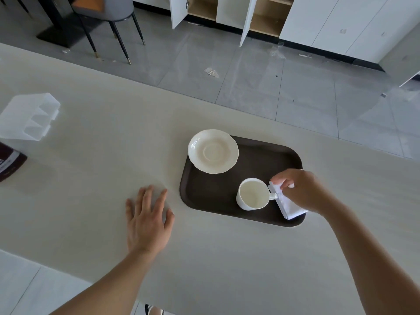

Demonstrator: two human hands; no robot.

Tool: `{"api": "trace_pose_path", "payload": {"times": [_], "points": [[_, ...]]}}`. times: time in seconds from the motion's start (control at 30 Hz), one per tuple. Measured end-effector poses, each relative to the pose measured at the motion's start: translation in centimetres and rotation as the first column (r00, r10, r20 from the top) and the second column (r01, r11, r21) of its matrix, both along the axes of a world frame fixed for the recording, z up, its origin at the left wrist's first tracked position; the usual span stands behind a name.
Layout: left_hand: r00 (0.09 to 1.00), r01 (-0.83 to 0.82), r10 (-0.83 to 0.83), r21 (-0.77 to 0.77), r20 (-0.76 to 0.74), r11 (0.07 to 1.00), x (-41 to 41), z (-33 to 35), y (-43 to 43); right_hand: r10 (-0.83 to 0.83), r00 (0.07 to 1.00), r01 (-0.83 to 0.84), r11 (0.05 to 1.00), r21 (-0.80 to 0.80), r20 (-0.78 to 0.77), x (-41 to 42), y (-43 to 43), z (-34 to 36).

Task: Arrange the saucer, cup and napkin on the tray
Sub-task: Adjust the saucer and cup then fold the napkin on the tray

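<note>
A dark brown tray lies on the pale table. A cream saucer rests on its far left corner, overhanging the rim. An empty white cup stands upright on the tray's near right part, handle pointing right. Just right of the cup lies a folded white napkin at the tray's right edge. My right hand pinches the napkin's far end, right by the cup handle. My left hand rests flat on the table left of the tray, fingers spread, holding nothing.
A clear plastic organiser sits at the table's far left, with a dark brown packet near it. Beyond the table's far edge are a grey tiled floor, a chair and open white cabinets.
</note>
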State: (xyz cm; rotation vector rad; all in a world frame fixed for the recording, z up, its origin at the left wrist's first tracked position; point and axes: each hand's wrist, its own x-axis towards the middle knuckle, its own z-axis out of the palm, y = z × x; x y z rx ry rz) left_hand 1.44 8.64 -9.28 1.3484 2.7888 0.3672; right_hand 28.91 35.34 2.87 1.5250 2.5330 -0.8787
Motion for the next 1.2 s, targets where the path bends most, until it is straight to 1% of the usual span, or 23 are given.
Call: {"api": "trace_pose_path", "payload": {"times": [0.07, 0.13, 0.23, 0.33, 0.53, 0.7, 0.8, 1.07, 1.2], "points": [[1.000, 0.003, -0.003, 0.004, -0.006, 1.000, 0.0, 0.0, 0.0, 0.064, 0.997, -0.064, 0.998, 0.007, 0.053, 1.0, -0.9, -0.2], [1.000, 0.003, -0.003, 0.002, -0.009, 1.000, 0.0, -0.1, -0.1, 0.092, 0.996, -0.093, 0.995, 0.045, 0.018, 1.4, -1.6, -0.8], [1.000, -0.003, 0.003, -0.007, -0.006, 1.000, 0.0, -0.1, -0.1, 0.065, 0.998, -0.066, 0.984, 0.164, 0.012, 1.0, -1.8, -2.1], [1.000, -0.002, 0.002, -0.010, -0.013, 1.000, 0.0, -0.1, -0.1, 0.047, 0.998, -0.053, 0.982, 0.179, 0.042, 0.8, -1.9, -2.8], [1.000, -0.001, 0.001, -0.003, -0.010, 1.000, 0.0, -0.2, -0.1, 0.059, 0.996, -0.039, 0.966, 0.256, -0.072, 0.8, -2.5, -2.9], [1.000, -0.003, 0.003, -0.017, -0.001, 1.000, 0.1, 0.1, 0.0, 0.017, 0.996, 0.003, 0.971, 0.238, -0.083, 0.5, -2.2, -3.1], [1.000, -0.004, 0.004, -0.020, 0.004, 1.000, 0.1, 0.3, -0.1, -0.024, 0.991, 0.055, 0.970, 0.235, -0.134, 0.1, -1.8, -3.2], [1.000, -0.004, 0.004, -0.022, 0.010, 1.000, 0.2, 0.5, 0.0, -0.218, 0.948, 0.270, 0.936, 0.224, -0.230, -1.8, -1.4, -3.9], [1.000, -0.006, 0.006, -0.027, 0.017, 1.000, 0.2, 0.5, -0.1, -0.272, 0.930, 0.331, 0.913, 0.240, -0.247, -2.6, -1.6, -4.2]]}}
